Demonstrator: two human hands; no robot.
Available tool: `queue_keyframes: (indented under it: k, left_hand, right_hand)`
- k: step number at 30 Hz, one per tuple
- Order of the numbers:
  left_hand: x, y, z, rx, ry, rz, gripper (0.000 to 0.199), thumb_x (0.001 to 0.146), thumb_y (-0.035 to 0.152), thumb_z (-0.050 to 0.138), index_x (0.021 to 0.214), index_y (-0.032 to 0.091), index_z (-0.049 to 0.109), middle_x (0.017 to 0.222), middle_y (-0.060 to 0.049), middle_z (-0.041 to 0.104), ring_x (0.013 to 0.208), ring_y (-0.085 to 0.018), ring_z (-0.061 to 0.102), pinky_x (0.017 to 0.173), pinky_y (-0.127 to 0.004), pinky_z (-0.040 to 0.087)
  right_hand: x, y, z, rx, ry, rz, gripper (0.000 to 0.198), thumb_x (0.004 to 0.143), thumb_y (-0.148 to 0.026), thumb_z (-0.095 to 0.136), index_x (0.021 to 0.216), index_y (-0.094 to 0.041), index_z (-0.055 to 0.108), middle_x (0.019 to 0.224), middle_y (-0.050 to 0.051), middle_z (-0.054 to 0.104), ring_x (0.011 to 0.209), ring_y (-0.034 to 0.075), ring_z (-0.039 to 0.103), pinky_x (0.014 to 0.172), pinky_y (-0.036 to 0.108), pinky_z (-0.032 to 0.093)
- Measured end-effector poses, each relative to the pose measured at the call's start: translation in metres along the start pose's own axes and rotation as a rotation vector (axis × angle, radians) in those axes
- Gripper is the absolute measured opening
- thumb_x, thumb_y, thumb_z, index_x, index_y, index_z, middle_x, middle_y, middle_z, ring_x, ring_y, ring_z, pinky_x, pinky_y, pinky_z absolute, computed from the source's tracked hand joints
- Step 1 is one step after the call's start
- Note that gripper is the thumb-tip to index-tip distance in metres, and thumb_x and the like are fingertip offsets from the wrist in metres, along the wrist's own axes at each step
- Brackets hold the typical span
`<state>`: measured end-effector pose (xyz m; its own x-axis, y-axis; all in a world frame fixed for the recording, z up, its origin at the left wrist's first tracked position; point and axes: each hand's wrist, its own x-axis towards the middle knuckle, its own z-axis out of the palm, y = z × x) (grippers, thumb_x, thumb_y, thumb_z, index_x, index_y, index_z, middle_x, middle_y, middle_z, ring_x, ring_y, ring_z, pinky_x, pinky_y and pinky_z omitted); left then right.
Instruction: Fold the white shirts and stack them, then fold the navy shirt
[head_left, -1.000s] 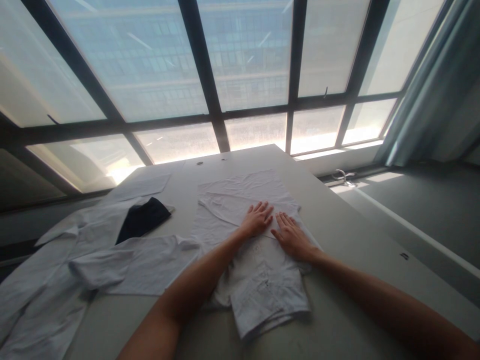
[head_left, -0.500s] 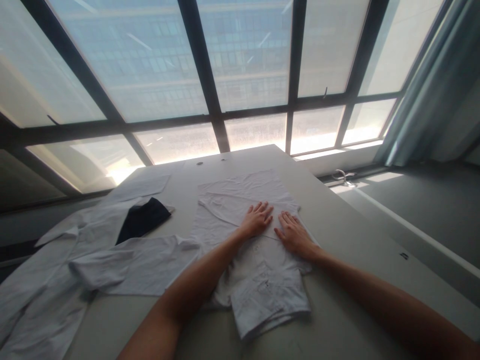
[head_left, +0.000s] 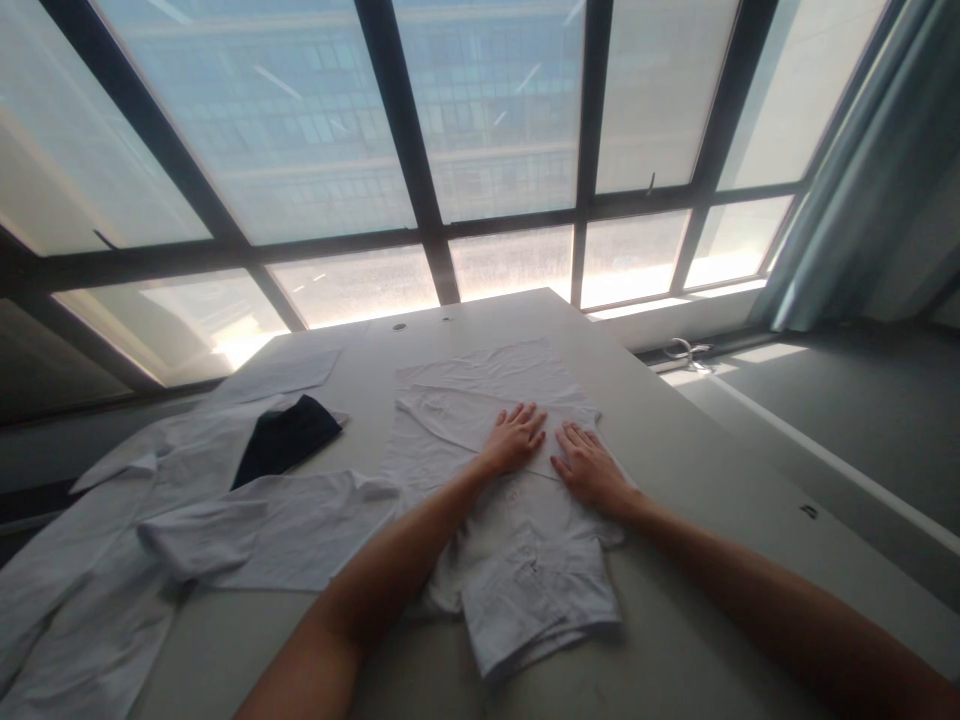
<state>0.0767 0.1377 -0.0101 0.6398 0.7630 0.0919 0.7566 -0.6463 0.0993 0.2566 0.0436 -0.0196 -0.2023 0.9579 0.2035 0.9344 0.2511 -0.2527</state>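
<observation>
Two bare hands, left (head_left: 516, 438) and right (head_left: 589, 470), press palm-down on one white garment (head_left: 525, 525), fingers stretched out, neither gripping anything. The garment lies partly folded in the middle of one white table (head_left: 690, 480). To the left, one dark cloth (head_left: 289, 440) sits among white clothes (head_left: 292, 535) too jumbled for me to count. One curtain (head_left: 862, 190) hangs at right.

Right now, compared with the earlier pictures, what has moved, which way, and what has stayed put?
The right hand has shifted slightly to the right on the white garment, widening the gap to the left hand. Nothing was visibly grasped or released. The left hand, white garment and dark cloth stayed as they were.
</observation>
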Motion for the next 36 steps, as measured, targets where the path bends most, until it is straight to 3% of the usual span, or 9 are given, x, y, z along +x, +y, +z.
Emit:
queue_keyframes:
  k: [13, 26, 36]
  left_hand:
    - [0.0, -0.001, 0.001, -0.003, 0.004, -0.003, 0.055, 0.105, 0.049, 0.028, 0.155, 0.029, 0.037, 0.164, -0.005, 0.029, 0.152, -0.027, 0.022, 0.12, -0.053, 0.021]
    - [-0.001, 0.001, -0.002, -0.005, -0.005, -0.005, 0.054, 0.105, 0.047, 0.029, 0.155, 0.029, 0.037, 0.164, -0.005, 0.029, 0.152, -0.027, 0.022, 0.12, -0.054, 0.022]
    - [0.0, 0.001, -0.001, -0.004, -0.004, -0.002, 0.054, 0.105, 0.048, 0.029, 0.155, 0.027, 0.037, 0.164, -0.006, 0.029, 0.152, -0.028, 0.022, 0.12, -0.055, 0.021]
  right_hand:
    - [0.0, 0.001, 0.001, -0.013, 0.011, -0.01, 0.06, 0.1, -0.037, 0.041, 0.15, -0.004, 0.044, 0.157, 0.021, 0.038, 0.148, 0.028, 0.031, 0.121, 0.043, 0.023]
    - [0.005, 0.012, -0.001, -0.045, 0.007, 0.1, 0.061, 0.099, -0.037, 0.04, 0.15, -0.002, 0.042, 0.156, 0.023, 0.039, 0.147, 0.028, 0.033, 0.12, 0.042, 0.022]
    - [0.004, 0.01, -0.006, -0.047, 0.008, 0.09, 0.06, 0.099, -0.035, 0.04, 0.149, -0.001, 0.044, 0.156, 0.023, 0.04, 0.147, 0.028, 0.033, 0.121, 0.042, 0.022]
